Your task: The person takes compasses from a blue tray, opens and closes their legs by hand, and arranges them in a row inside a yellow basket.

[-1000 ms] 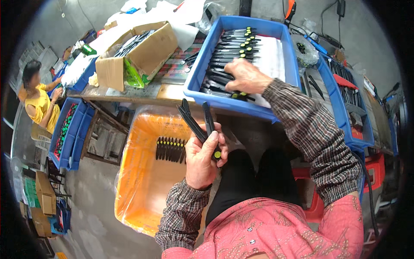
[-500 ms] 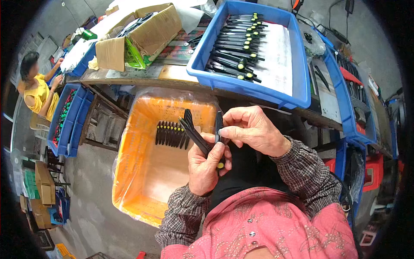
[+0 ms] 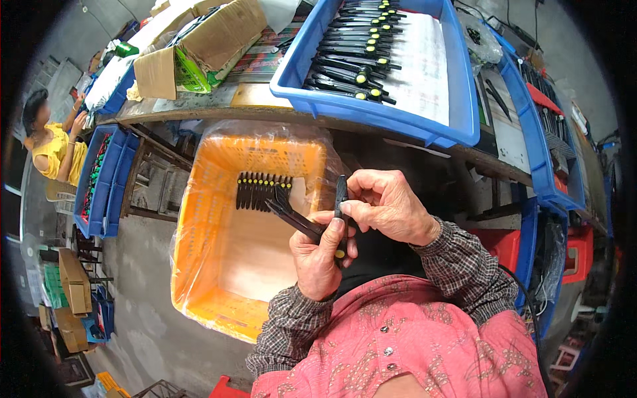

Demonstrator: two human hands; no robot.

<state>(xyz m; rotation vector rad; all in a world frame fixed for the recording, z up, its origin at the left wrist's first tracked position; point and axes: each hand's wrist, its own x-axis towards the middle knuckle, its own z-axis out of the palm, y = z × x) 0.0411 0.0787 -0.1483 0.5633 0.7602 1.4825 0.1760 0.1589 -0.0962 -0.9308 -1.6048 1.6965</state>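
Observation:
My left hand (image 3: 316, 263) is closed round slim black tools with a yellow round spot; their exact kind I cannot make out. Some black pieces (image 3: 292, 217) stick out of that hand toward the upper left. One black tool (image 3: 341, 196) stands upright between my hands, its yellow spot low beside my left fingers. My right hand (image 3: 393, 209) pinches this upright tool with thumb and forefinger. Behind my left hand is an orange crate (image 3: 192, 265) lined with clear plastic. Inside it lies a neat row of similar black tools (image 3: 262, 191) with yellow spots.
On the bench (image 3: 199, 109) beyond, a blue tray (image 3: 371, 119) holds many such black tools over white paper. An open cardboard box (image 3: 222, 33) stands left of it. More blue bins (image 3: 547, 179) are at the right. A co-worker in yellow (image 3: 56, 149) sits far left near blue crates (image 3: 99, 192).
My view has shifted a little, so the tray sits higher in the picture. The black pieces in my left hand have tilted lower toward the left; both hands keep their hold.

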